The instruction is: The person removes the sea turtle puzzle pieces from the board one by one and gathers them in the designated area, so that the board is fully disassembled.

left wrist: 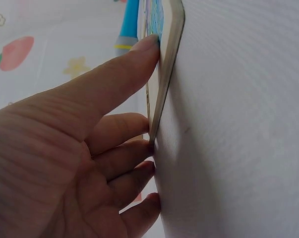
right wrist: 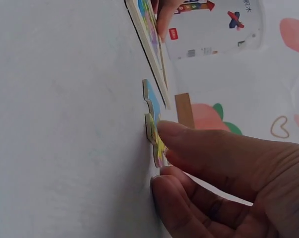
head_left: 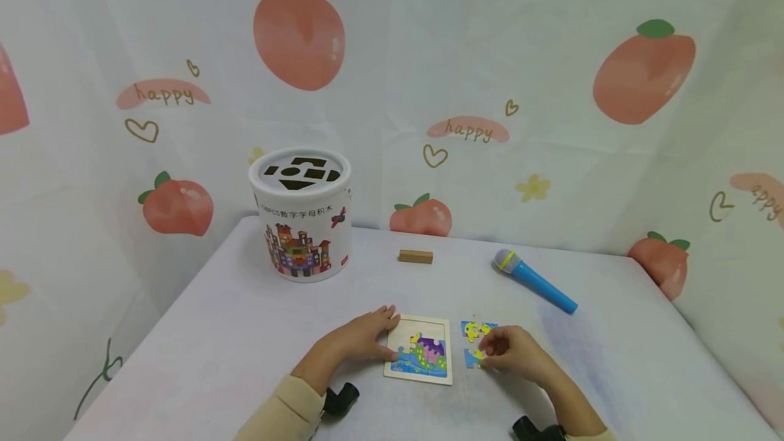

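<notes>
A square wooden puzzle board (head_left: pixel 418 379) lies on the table, its lower part filled with a blue, purple and green picture. My left hand (head_left: pixel 361 340) rests along its left side with fairly straight fingers. In the left wrist view, the thumb (left wrist: pixel 147 47) lies on the frame and the other fingertips touch the edge and table. My right hand (head_left: pixel 517 352) pinches a blue-and-yellow puzzle piece (right wrist: pixel 153 101) right of the board; part of the piece is hidden by the thumb. Just beyond lie more puzzle pieces (head_left: pixel 470 330), partly covered by the hand.
A white bucket (head_left: pixel 300 223) with shape holes in its lid stands at the back left. A brown wooden block (head_left: pixel 416 256) lies behind the board. The blue toy microphone (head_left: pixel 542 283) is at the back right, before a peach-patterned cloth (head_left: pixel 392 87).
</notes>
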The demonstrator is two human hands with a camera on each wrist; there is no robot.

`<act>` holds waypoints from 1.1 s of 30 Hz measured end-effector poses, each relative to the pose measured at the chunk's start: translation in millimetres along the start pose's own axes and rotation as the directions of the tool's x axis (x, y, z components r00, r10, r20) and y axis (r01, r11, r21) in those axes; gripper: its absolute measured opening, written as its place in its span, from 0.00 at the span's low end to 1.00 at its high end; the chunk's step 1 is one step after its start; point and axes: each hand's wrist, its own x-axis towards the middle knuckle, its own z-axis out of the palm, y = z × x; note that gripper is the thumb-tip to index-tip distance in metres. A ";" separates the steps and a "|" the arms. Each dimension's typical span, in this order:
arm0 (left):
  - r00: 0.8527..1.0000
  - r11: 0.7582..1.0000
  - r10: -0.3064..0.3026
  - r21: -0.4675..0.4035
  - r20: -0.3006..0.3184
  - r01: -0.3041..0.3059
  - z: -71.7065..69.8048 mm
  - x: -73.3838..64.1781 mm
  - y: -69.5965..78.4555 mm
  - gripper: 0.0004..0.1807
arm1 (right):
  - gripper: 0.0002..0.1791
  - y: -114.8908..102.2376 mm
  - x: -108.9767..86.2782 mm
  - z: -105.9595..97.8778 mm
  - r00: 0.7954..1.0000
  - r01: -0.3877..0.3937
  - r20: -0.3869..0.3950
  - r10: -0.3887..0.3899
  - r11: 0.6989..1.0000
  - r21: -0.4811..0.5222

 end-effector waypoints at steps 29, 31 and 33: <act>1.000 1.000 -0.002 -0.002 0.004 0.002 -1.3 -0.5 1.3 0.40 | 0.14 3.8 0.8 0.0 0.997 0.072 0.015 -0.072 0.996 -0.052; 1.000 1.000 -0.003 0.000 0.003 0.003 -1.1 -0.5 1.7 0.40 | 0.14 4.4 1.0 -0.1 0.997 0.076 0.016 -0.075 0.996 -0.049; 1.000 1.000 -0.005 0.004 0.001 0.005 -1.3 -1.0 2.8 0.39 | 0.14 4.9 1.1 -0.4 0.997 0.080 0.017 -0.080 0.996 -0.048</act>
